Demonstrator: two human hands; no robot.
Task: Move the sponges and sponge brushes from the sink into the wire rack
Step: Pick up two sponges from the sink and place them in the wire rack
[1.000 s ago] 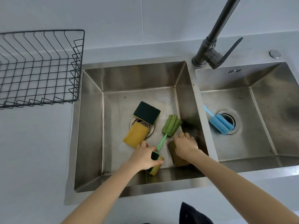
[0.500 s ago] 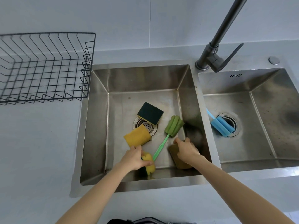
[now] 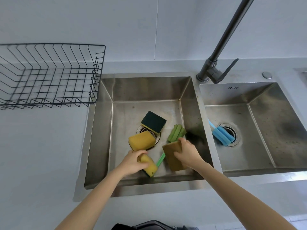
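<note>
In the left basin (image 3: 103, 130), near its front edge: left hand (image 3: 132, 161) clamps a yellow sponge (image 3: 148, 165), right hand (image 3: 186, 151) a brown sponge (image 3: 172, 156), now lifted, hiding part of the green brush (image 3: 177, 133). Wire rack (image 3: 49, 75) partly cut off.

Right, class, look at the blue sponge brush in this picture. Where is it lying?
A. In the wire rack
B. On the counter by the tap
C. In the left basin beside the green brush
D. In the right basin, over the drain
D: the blue sponge brush lies in the right basin, its foam head over the drain, while the wire rack holds nothing.
</note>
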